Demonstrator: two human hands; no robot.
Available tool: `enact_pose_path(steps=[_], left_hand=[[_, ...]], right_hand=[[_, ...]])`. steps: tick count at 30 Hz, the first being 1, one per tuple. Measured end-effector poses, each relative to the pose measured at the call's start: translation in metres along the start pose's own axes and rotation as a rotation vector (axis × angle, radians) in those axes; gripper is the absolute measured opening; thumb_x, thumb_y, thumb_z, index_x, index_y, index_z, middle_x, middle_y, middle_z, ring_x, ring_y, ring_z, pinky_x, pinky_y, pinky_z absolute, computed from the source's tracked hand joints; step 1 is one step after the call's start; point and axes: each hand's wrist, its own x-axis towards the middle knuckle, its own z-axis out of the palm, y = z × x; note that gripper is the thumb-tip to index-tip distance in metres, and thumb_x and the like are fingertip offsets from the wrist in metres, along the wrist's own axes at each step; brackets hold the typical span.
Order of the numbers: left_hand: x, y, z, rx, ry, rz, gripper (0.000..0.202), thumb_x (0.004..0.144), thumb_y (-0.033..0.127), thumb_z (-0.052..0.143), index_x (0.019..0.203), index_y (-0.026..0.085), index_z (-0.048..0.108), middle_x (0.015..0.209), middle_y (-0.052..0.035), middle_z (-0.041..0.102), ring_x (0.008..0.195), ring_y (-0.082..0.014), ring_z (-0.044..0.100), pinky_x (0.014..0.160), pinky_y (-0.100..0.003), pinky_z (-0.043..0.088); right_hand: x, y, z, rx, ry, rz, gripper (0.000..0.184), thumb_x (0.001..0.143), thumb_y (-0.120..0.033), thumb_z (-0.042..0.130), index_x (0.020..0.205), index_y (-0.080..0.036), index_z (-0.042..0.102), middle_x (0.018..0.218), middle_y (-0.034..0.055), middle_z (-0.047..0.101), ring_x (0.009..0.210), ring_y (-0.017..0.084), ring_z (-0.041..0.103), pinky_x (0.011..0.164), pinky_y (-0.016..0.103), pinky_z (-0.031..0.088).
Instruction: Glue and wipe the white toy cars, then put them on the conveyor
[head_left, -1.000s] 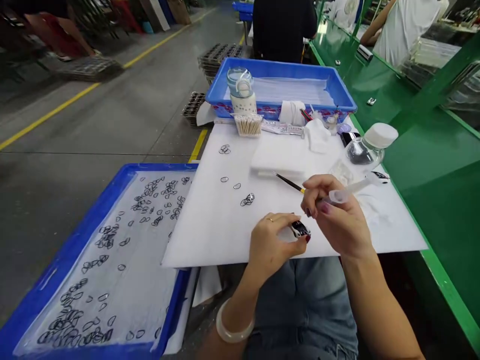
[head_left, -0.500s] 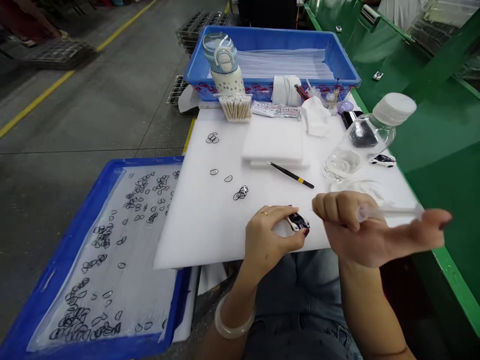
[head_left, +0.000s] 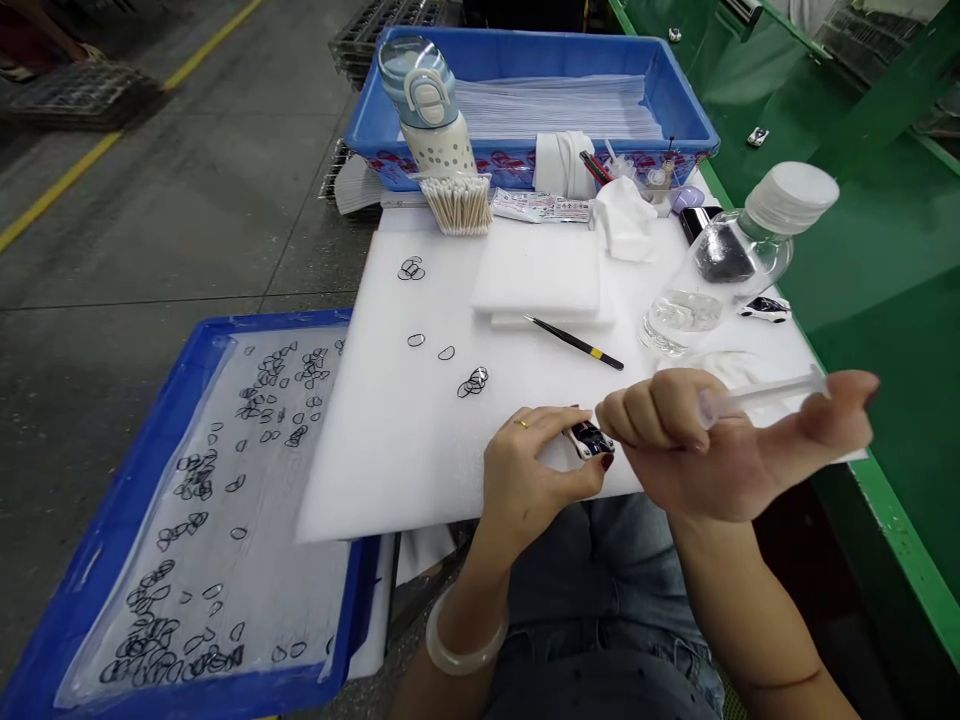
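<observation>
Left hand (head_left: 529, 475) pinches a model car (head_left: 590, 440) above the foam (head_left: 375, 470); right hand (head_left: 697, 450) clamps a dropper (head_left: 761, 396) nearby; far packet (head_left: 536, 206) print unreadable

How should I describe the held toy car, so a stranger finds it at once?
At the near edge of the white foam board, the person's left hand pinches a tiny dark toy car. Unlike the paler toy car lying beside the glass bottle, this one is held.

A blue tray (head_left: 277, 320) of small black loops (head_left: 196, 478), perhaps rubber, beside a white foam board (head_left: 375, 480) with tweezers (head_left: 577, 345).
</observation>
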Motion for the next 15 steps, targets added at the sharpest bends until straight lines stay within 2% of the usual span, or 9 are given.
enact_pose_path(steps=[8,15], left_hand=[[0.001,0.002,0.0,0.016,0.002,-0.012,0.017,0.066,0.019,0.074,0.082,0.023,0.072,0.089,-0.0015,0.077,0.084,-0.022,0.068,0.081,-0.039,0.055],[0.001,0.003,-0.001,-0.01,0.002,-0.03,0.017,0.065,0.018,0.075,0.081,0.023,0.072,0.087,-0.0003,0.076,0.084,-0.0214,0.067,0.079,-0.037,0.053]], right_hand=[[0.0,0.017,0.002,0.017,0.106,0.059,0.072,0.078,-0.089,0.031,0.049,-0.023,0.028,0.044,-0.0046,0.018,0.043,0.011,0.016,0.045,0.03,0.021],[-0.001,0.018,0.003,0.006,0.078,0.042,0.071,0.082,-0.086,0.031,0.051,-0.023,0.03,0.045,-0.0044,0.018,0.043,0.01,0.016,0.046,0.029,0.022]])
